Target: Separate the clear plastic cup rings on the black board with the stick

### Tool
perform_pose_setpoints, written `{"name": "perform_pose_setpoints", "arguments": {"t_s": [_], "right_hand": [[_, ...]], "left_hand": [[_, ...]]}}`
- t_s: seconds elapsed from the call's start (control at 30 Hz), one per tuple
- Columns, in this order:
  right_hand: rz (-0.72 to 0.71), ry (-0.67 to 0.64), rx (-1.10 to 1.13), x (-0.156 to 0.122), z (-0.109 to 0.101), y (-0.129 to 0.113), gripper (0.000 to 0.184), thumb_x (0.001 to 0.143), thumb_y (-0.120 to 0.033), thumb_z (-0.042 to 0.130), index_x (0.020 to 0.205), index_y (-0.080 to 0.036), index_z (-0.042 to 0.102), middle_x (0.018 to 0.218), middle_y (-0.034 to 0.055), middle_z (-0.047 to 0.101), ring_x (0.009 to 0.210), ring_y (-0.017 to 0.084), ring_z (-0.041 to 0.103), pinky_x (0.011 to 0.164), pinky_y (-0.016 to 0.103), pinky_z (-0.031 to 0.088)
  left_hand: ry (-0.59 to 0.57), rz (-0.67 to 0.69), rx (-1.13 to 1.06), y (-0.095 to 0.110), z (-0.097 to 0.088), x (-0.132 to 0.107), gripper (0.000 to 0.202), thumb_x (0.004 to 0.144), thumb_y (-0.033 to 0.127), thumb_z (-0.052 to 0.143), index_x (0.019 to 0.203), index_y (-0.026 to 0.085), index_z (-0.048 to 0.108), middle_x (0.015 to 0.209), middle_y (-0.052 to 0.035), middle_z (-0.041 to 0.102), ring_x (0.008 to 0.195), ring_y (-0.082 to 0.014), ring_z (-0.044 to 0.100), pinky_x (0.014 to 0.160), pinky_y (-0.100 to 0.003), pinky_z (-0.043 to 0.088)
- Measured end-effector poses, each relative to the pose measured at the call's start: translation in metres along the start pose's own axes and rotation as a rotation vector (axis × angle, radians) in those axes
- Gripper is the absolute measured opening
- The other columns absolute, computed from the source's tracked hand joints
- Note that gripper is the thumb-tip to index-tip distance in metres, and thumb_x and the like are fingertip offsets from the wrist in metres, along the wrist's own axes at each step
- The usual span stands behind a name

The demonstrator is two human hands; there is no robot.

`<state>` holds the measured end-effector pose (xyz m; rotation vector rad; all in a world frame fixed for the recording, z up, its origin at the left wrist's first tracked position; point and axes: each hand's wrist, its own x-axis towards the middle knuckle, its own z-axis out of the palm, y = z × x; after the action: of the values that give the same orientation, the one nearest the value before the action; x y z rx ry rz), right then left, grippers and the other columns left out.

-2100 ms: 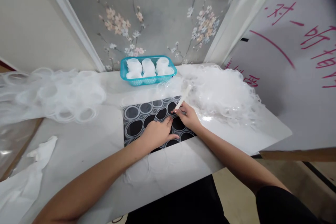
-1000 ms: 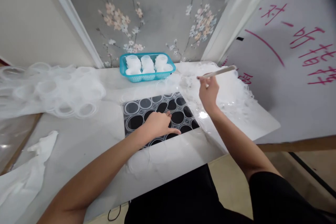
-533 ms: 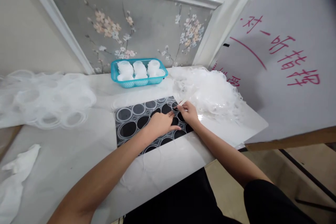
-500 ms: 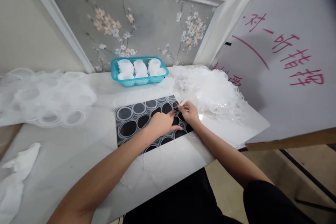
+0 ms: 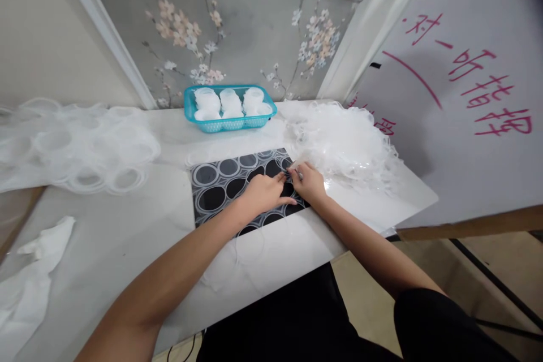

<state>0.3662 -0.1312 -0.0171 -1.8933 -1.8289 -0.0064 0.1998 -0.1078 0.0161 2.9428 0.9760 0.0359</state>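
blk/grey ringed mat [image 5: 220, 181], teal basket [image 5: 229, 123]

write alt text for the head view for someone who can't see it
A left hand presses flat on a black mat printed with rings while the right hand pinches a thin tool beside it. A heap of clear plastic lies to the right; a teal basket of white cups stands behind.

Bright, soft, even indoor light, sharp at centre.
Small glare on table [image 5: 127, 226] beside heap [image 5: 343, 141]; faint shadow across whiteboard [image 5: 466, 141]; straight lines bowed toward edges, upper right corner dark, left rim slightly soft.
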Motion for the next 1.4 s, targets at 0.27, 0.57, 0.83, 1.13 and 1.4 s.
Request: {"name": "perform_pose_setpoints", "arguments": {"t_s": [0.27, 0.57, 0.83, 1.13, 1.4], "right_hand": [[0.117, 0.315, -0.122, 0.089, -0.047, 0.013, 0.025, 0.085, -0.017, 0.043, 0.103, -0.017, 0.061, 0.094, 0.0148, 0.067, 0.089, 0.025, 0.062, 0.068, 0.033, 0.046], [0.426, 0.102, 1.123, 0.04, -0.075, -0.006, 0.028, 0.075, -0.042, 0.065, 0.085, -0.022, 0.049, 0.089, 0.0057, 0.07, 0.087, 0.022, 0.069, 0.037, 0.015, 0.029], [0.909, -0.525, 1.857, -0.018, -0.051, -0.014, 0.011, 0.082, -0.019, 0.067, 0.079, -0.018, 0.056, 0.075, 0.0029, 0.066, 0.066, 0.009, 0.068, 0.023, 0.007, 0.024], [0.814, -0.814, 1.961, 0.001, -0.075, -0.068, 0.008, 0.081, -0.019, 0.066, 0.085, -0.018, 0.059, 0.096, 0.0017, 0.069, 0.078, 0.011, 0.069, 0.028, 0.008, 0.028], [0.589, -0.727, 1.934, 0.029, -0.101, -0.126, 0.009, 0.082, -0.019, 0.057, 0.074, -0.018, 0.06, 0.108, 0.0058, 0.067, 0.064, 0.008, 0.061, 0.037, 0.013, 0.043]], "left_hand": [[-0.027, 0.01, -0.048, -0.003, -0.003, -0.001, 0.086, 0.076, 0.078, 0.039, 0.135, 0.015, 0.048, 0.137, -0.018, 0.05, 0.104, -0.031, 0.062, 0.079, -0.037, 0.049], [0.135, -0.148, -0.252, -0.065, -0.055, -0.036, 0.053, 0.093, 0.058, 0.028, 0.13, 0.027, 0.051, 0.132, -0.005, 0.057, 0.116, -0.0214, 0.055, 0.094, -0.034, 0.043], [0.014, -0.748, -0.116, -0.158, -0.032, -0.106, 0.026, 0.085, 0.039, 0.05, 0.092, 0.018, 0.064, 0.089, -0.0102, 0.069, 0.08, -0.0239, 0.065, 0.069, -0.033, 0.048], [0.116, -0.893, -0.075, -0.135, -0.06, -0.09, 0.038, 0.094, 0.029, 0.026, 0.109, 0.011, 0.055, 0.115, -0.0196, 0.06, 0.09, -0.0282, 0.062, 0.071, -0.037, 0.044], [0.304, -0.637, -0.286, -0.003, -0.12, -0.083, 0.037, 0.085, 0.055, 0.043, 0.078, 0.029, 0.068, 0.072, 0.0014, 0.068, 0.063, -0.0169, 0.059, 0.058, -0.03, 0.038]]}}
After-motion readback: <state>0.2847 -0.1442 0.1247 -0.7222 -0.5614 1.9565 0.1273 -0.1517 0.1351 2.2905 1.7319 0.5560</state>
